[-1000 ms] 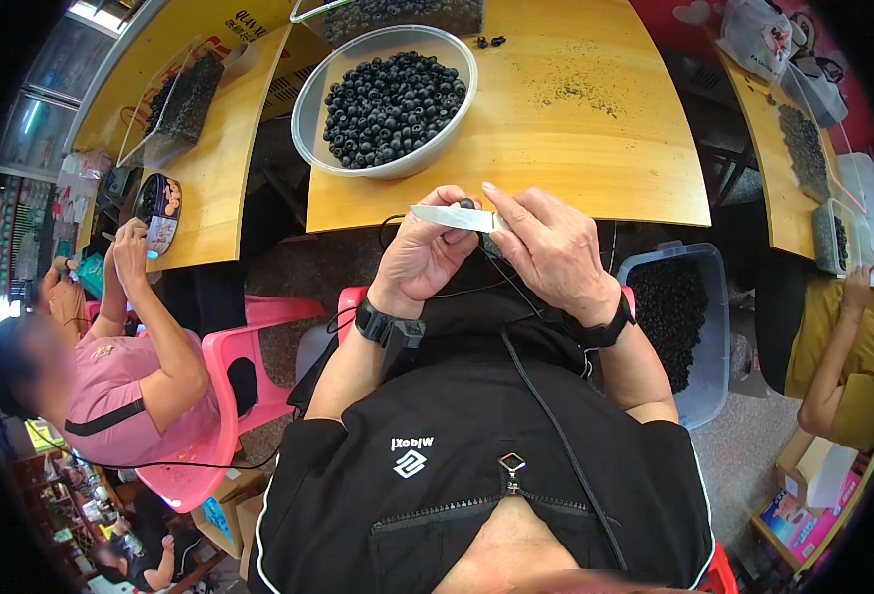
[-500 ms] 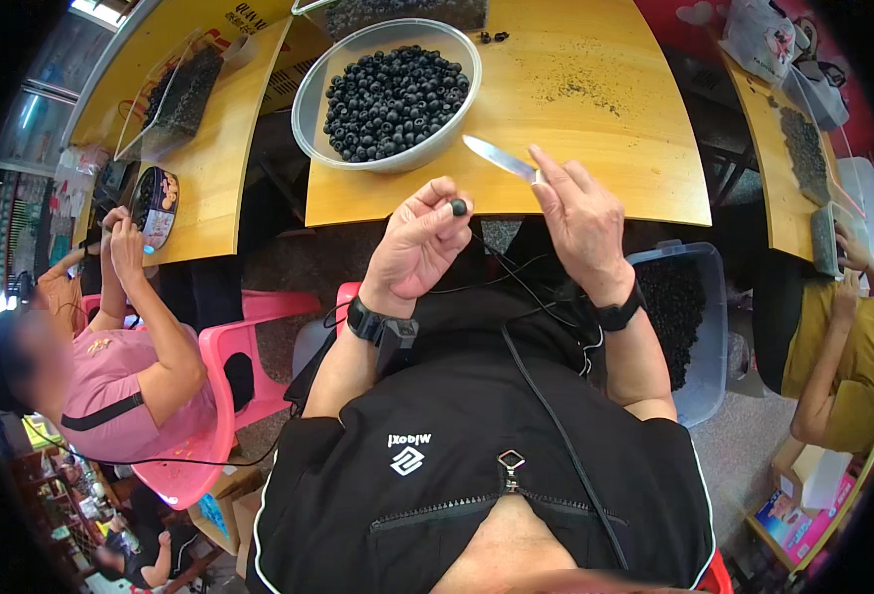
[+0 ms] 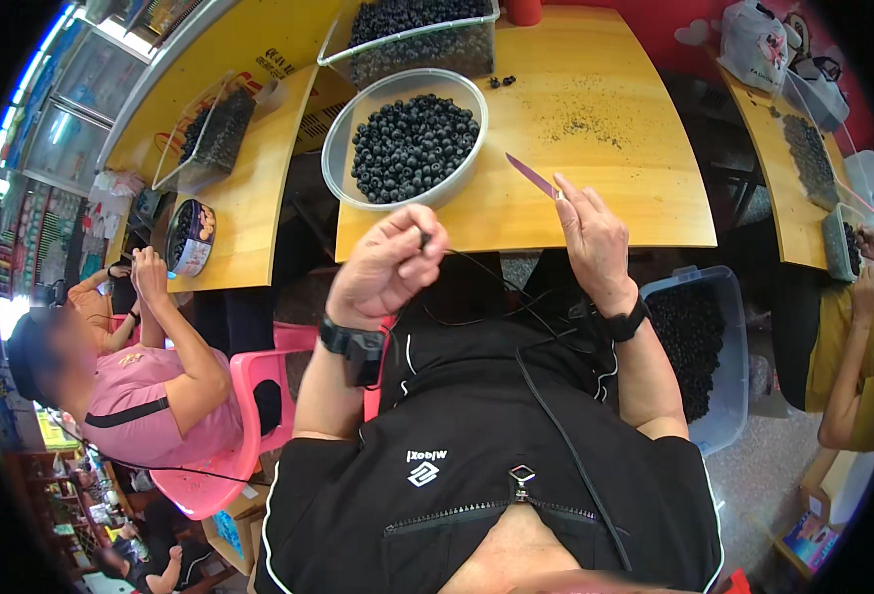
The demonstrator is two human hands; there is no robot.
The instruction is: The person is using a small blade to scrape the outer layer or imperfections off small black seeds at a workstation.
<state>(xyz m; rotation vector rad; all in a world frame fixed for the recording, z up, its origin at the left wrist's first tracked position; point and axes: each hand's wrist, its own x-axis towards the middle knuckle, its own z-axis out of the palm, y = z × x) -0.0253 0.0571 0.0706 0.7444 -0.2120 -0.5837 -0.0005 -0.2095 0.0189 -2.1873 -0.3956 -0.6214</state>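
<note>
A small dark round bead (image 3: 425, 240) is pinched between the thumb and fingers of my left hand (image 3: 382, 272), just in front of the table's near edge. My right hand (image 3: 597, 243) is closed on the handle of a knife (image 3: 530, 175), its narrow blade pointing up and left over the table, apart from the bead. Beyond my left hand stands a round clear plastic bowl (image 3: 333, 158), with many dark round beads (image 3: 412, 148) heaped inside it.
A rectangular clear bin (image 3: 397, 59) of beads stands behind the bowl. Dark crumbs (image 3: 590, 119) lie on the wooden table (image 3: 645, 198). Below right, a plastic tub (image 3: 736, 376) holds dark pieces. A person in pink (image 3: 164, 386) sits at left, another in yellow (image 3: 858, 366) at right.
My left hand has moved left and lower, still pinching the bead. The knife has shifted slightly right, its blade turned. The whole view has shifted somewhat, with the table appearing lower.
</note>
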